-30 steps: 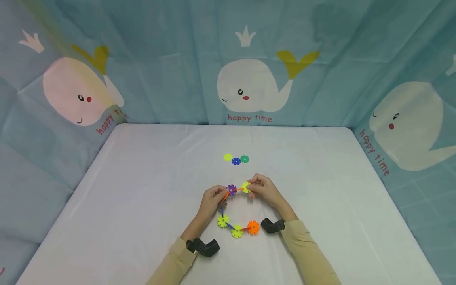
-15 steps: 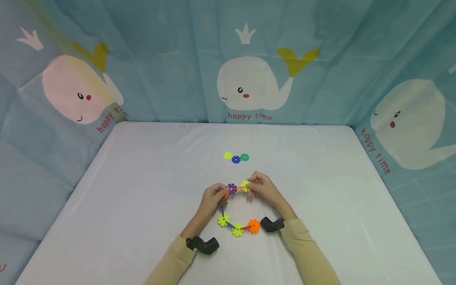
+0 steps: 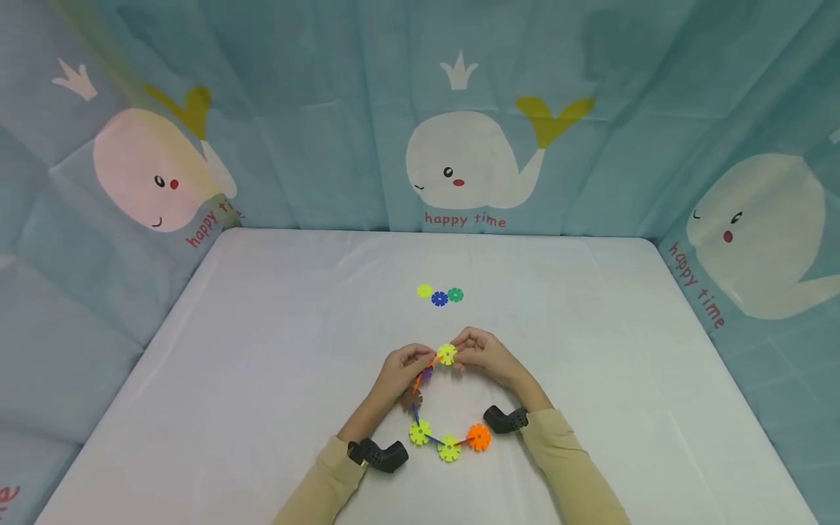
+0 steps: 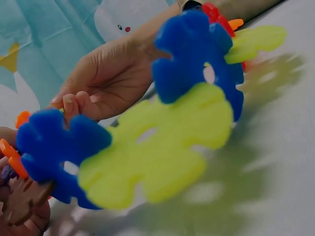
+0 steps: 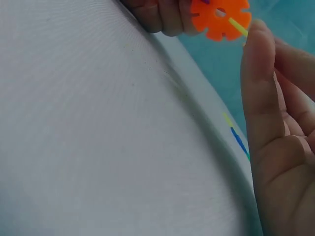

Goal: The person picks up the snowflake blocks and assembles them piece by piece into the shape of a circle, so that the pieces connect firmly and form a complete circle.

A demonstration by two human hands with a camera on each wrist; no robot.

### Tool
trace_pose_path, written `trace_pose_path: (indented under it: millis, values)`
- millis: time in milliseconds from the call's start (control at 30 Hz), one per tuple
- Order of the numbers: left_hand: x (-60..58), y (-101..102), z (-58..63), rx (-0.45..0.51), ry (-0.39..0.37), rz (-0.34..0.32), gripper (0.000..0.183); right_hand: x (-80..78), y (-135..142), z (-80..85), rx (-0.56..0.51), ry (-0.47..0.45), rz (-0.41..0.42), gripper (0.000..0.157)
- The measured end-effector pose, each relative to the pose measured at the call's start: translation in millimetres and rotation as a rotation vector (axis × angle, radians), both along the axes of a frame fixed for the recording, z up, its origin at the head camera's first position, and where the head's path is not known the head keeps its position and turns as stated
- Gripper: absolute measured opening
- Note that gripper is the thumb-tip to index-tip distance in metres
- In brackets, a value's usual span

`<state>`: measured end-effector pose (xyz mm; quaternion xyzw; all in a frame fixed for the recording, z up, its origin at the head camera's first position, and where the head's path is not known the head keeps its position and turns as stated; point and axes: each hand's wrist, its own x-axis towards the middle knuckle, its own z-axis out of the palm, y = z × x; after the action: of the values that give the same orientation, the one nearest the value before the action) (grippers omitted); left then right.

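Note:
Slotted plastic snowflake discs are joined edge to edge in a curved chain. My left hand (image 3: 397, 372) pinches the chain near the orange linking disc (image 5: 214, 24), with a purple disc (image 3: 427, 372) and a brown disc (image 3: 412, 399) just below its fingers. Between thumb and fingers, my right hand (image 3: 485, 356) pinches the yellow disc (image 3: 447, 354) at the upper end; only its edge shows in the right wrist view. From there the chain curves down through blue discs (image 4: 42, 142) and yellow-green discs (image 4: 162, 132) to an orange disc (image 3: 479, 437) at the lower right end.
Beyond the hands, a loose yellow disc (image 3: 424, 291), blue disc (image 3: 440, 299) and green disc (image 3: 456, 295) lie together on the white tabletop (image 3: 295, 306). Blue whale-print curtains (image 3: 302, 146) stand around its back and sides.
The left fingers have shifted from beside the purple disc to the orange link past it. The yellow end disc has come closer to the left hand, and the lower chain has slid nearer me.

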<state>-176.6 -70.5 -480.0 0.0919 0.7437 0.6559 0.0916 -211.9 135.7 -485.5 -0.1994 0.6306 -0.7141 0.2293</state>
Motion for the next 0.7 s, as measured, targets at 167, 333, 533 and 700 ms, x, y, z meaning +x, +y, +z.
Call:
trace_pose_path:
  millis: [167,333,533,700]
  values:
    - [-1.3,-0.1,-0.6,0.003,0.029,-0.04,0.019,-1.6,1.0,-1.1,-0.009,-0.002,0.018,0.014]
    - [-1.4,0.9,0.3,0.026,0.021,-0.026,0.018,-10.4,7.1,-12.0,0.026,0.033,0.037,0.019]
    - [-0.6,2.0,0.8,0.047,0.007,0.054,0.017,-27.6,17.5,-14.4,0.18,0.086,-0.061,0.029]
    - [0.8,1.8,2.5,0.042,0.027,0.092,0.016,-51.2,20.2,-15.5,0.374,0.269,-0.228,0.024]
